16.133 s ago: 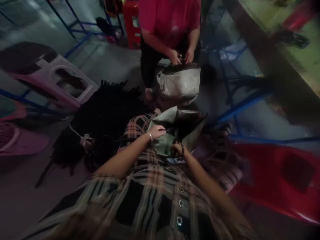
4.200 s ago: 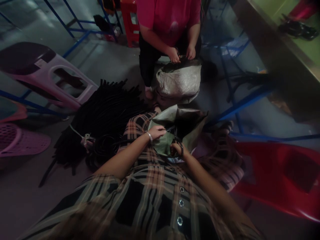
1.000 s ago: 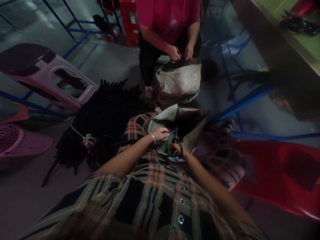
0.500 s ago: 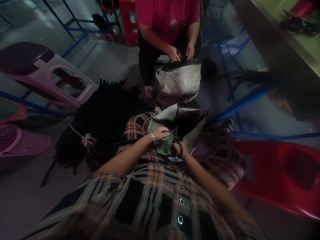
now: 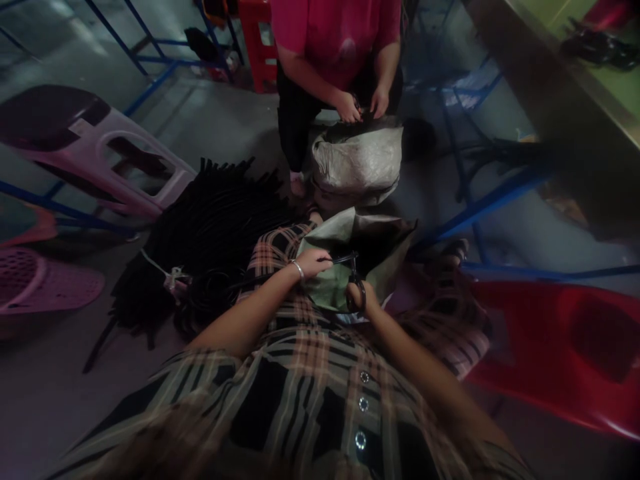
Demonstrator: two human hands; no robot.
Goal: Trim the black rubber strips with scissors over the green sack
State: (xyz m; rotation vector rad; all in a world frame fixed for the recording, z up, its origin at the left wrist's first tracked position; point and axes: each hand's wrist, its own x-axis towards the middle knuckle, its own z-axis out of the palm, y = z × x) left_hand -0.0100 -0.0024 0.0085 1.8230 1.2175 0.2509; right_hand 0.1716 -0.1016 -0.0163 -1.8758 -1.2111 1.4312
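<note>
From where I stand, the person in the plaid button shirt (image 5: 305,373) has a grey-green sack (image 5: 325,288) gaping open on their lap. Their right hand (image 5: 357,298) is curled firmly around the black-handled scissors (image 5: 353,273), though I can't tell how far apart the blades are. Their braceleted left hand (image 5: 313,263) is pinched closed on a thin black strip (image 5: 340,259), which runs beside the blades. A bundle of black strips (image 5: 215,227), tied with pale string, lies on the floor to their left. Opposite, a co-worker in a pink-red shirt (image 5: 335,33) has both hands at the mouth of a grey sack (image 5: 357,160). A tipped pink plastic stool (image 5: 125,160) carries a pale label (image 5: 83,128), too dim to read, and a red plastic chair (image 5: 565,340) sits to the right.
</note>
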